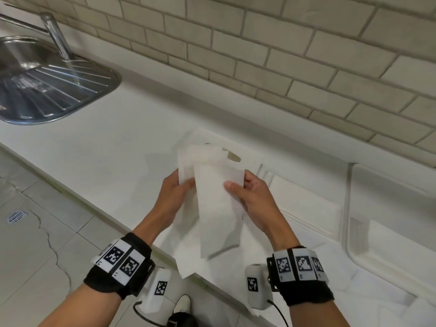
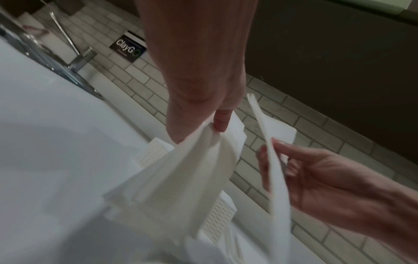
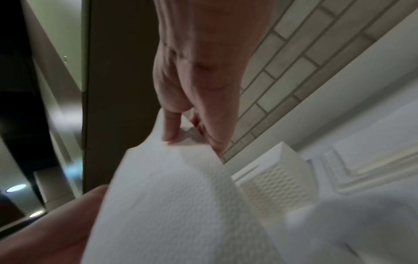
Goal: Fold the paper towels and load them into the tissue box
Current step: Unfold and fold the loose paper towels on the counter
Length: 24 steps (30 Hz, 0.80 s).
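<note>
Both hands are holding white embossed paper towels in the air above the near edge of the white countertop (image 1: 113,147). The left hand (image 1: 173,197) is pinching the far end of a fanned bunch of folded white paper towels (image 1: 188,161) between thumb and fingertips (image 2: 220,121); the bunch is hanging down and toward the person, its loose end reaching past the counter's near edge. The right hand (image 1: 253,197) is gripping a single long folded white paper towel strip (image 1: 218,208), thumb on the top face and fingers (image 3: 172,128) curled behind its far right edge. That strip's long axis is running near to far, its far end level with the fingertips and its near end pointing down at the person. Just beyond the towels, the white ribbed plastic tissue box (image 1: 236,158) is sitting on the counter near the tiled wall (image 1: 259,67), with a dark opening showing in its top. Bare counter is lying to the left, between the towels and the steel sink drainboard (image 1: 54,90). To the right, white moulded trays (image 1: 377,208) are sitting close by.
</note>
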Each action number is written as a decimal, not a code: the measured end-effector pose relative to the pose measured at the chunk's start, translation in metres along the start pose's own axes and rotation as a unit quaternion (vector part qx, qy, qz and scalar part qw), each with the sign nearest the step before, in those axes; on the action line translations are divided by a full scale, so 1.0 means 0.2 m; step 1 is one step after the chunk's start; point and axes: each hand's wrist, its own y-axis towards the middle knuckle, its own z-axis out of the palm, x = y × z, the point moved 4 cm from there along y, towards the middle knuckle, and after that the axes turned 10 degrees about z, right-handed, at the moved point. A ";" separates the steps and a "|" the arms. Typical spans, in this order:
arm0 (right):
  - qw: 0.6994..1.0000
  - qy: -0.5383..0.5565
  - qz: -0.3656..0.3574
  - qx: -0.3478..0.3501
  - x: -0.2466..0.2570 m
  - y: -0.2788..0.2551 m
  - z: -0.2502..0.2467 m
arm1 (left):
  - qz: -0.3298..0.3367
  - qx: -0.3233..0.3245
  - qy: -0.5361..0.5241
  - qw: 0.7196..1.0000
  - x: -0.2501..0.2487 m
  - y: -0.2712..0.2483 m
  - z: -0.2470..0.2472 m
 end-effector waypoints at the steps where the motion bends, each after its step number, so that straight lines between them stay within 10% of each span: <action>1: 0.999 0.013 -0.017 -0.031 0.03 0.00 0.01 | -0.011 0.020 -0.017 1.000 0.00 -0.01 0.04; 10: 0.984 -0.021 -0.076 -0.158 0.02 0.07 0.03 | -0.042 0.086 -0.105 0.990 0.02 -0.03 0.14; 15: 0.999 0.013 0.003 -0.043 -0.10 0.06 0.01 | 0.026 0.080 -0.056 0.995 0.02 -0.02 0.12; 24: 0.998 0.027 -0.048 -0.040 -0.12 0.03 0.03 | 0.039 0.105 -0.053 0.992 0.06 -0.03 0.10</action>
